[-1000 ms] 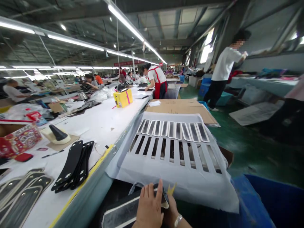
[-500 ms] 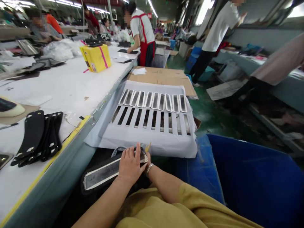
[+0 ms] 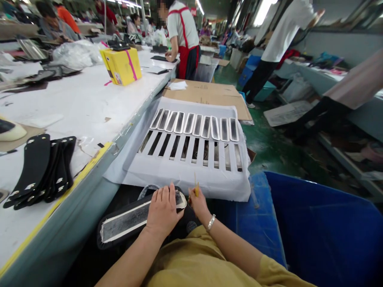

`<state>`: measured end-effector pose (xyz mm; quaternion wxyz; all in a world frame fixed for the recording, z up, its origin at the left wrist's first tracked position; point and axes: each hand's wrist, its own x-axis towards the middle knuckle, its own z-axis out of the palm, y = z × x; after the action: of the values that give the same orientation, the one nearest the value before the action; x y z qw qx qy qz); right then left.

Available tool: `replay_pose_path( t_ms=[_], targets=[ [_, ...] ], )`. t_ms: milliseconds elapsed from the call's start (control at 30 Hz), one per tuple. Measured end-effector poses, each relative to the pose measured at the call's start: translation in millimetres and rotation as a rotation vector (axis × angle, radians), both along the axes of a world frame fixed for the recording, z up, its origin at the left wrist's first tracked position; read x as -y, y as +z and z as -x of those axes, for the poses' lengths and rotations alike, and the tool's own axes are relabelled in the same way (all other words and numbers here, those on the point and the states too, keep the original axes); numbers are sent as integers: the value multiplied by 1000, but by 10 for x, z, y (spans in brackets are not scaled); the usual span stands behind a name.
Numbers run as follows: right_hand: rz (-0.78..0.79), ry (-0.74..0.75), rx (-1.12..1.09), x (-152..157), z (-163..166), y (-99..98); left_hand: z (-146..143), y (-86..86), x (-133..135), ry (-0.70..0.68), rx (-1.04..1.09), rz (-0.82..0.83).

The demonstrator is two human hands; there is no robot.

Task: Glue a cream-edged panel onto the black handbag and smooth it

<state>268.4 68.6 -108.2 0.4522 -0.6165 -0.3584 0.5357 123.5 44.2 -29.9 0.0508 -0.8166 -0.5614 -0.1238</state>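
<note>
Across my lap lies a long black piece (image 3: 125, 224) with a dark grey strip framed by pale edging. My left hand (image 3: 163, 209) grips it near its right end, the fingers close together over the far side and the thumb at the right. My right hand (image 3: 198, 202), wearing a silver bracelet, is closed around a thin yellow stick (image 3: 196, 190) that points upward, just right of the black piece and apart from it. What the stick's lower end looks like is hidden by the fingers.
Ahead, a white-covered slotted board (image 3: 179, 175) carries a row of pale-rimmed dark strips (image 3: 197, 125). Black straps (image 3: 37, 167) and a yellow box (image 3: 121, 67) sit on the left table. A blue bin (image 3: 323, 223) stands at right. Several people are beyond.
My right hand has moved right, away from the black piece, with the yellow stick now upright in it. My left hand stays on the piece, its raised finger lowered.
</note>
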Motion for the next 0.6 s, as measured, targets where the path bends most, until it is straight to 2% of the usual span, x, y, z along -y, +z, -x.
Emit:
replay_pose_path(
  t_ms=[100, 233, 400, 600],
  targets=[
    [8, 190, -5, 81, -184, 357, 17, -23, -8, -18, 39, 7],
    [11, 436, 121, 92, -179, 731, 120, -48, 12, -135, 195, -1],
    [113, 529, 187, 43, -109, 820, 272, 39, 22, -316, 323, 86],
    [71, 427, 64, 104, -73, 835, 301, 61, -9, -385, 286, 98]
  ],
)
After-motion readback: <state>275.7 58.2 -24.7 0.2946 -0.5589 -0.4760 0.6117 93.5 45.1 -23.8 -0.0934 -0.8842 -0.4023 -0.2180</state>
